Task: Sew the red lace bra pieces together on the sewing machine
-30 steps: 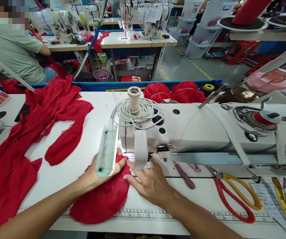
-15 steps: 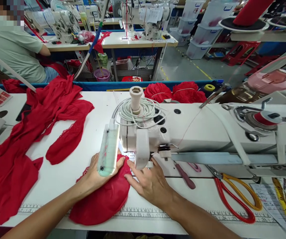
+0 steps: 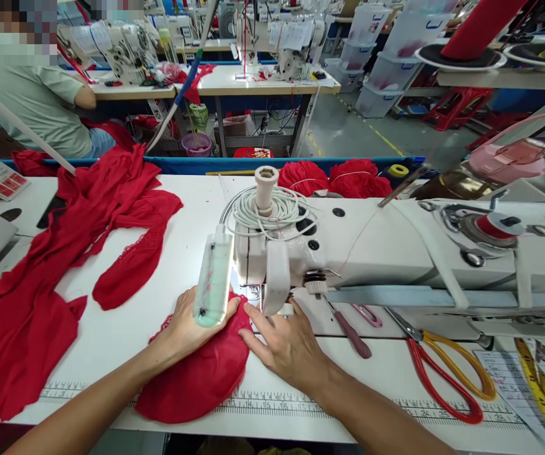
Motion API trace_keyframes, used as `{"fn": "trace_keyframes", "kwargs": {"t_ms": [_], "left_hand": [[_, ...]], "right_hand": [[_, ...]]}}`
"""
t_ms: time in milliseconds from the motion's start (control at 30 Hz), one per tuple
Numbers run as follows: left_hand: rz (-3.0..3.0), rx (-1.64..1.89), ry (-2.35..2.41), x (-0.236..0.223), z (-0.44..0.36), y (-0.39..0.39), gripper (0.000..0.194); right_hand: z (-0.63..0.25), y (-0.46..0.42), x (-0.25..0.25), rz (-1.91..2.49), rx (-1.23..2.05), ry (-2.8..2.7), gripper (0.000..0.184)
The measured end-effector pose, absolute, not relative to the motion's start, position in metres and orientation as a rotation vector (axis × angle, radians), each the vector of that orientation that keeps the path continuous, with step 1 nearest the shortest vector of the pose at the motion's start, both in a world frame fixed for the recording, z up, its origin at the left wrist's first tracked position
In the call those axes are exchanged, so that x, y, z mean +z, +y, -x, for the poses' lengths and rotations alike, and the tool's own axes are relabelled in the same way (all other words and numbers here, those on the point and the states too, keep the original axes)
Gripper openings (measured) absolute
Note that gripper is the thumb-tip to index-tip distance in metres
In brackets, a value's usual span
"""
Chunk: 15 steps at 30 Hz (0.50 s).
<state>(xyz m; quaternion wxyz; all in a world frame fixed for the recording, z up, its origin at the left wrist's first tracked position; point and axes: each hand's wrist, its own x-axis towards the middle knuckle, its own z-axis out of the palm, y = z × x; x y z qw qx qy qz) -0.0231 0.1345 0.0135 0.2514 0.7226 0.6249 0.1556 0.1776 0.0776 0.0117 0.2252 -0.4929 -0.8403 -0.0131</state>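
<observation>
A red fabric piece (image 3: pixel 201 379) with a lacy edge lies on the white sewing table, its upper end at the needle area of the sewing machine (image 3: pixel 348 234). My left hand (image 3: pixel 182 328) rests flat on the fabric, thumb stretched toward its upper right edge; a clear lamp cover (image 3: pixel 213 278) hides most of its fingers. My right hand (image 3: pixel 284 341) lies to the right, thumb and index finger apart, fingertips touching the fabric's right edge. The machine head partly covers its other fingers.
More red fabric (image 3: pixel 106 215) is heaped on the left. Right of my right hand lie a purple-handled tool (image 3: pixel 355 335), scissors (image 3: pixel 443 366) and a yellow tape measure (image 3: pixel 544 392). Red bundles (image 3: pixel 360 179) sit behind the machine. A person (image 3: pixel 40 107) sits beyond at upper left.
The view has shifted slightly, so most things appear a little further right. Both hands keep nearly the same place on the fabric.
</observation>
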Motion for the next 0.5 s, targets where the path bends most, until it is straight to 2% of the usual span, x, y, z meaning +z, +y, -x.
{"fn": "trace_keyframes", "kwargs": {"t_ms": [133, 500], "left_hand": [[-1.89, 0.437, 1.612, 0.019, 0.021, 0.133, 0.03], [-1.832, 0.518, 1.682, 0.027, 0.015, 0.124, 0.028]], "right_hand": [[-0.178, 0.077, 0.012, 1.359, -0.022, -2.35, 0.032], [-0.178, 0.076, 0.013, 1.352, -0.028, -2.346, 0.031]]}}
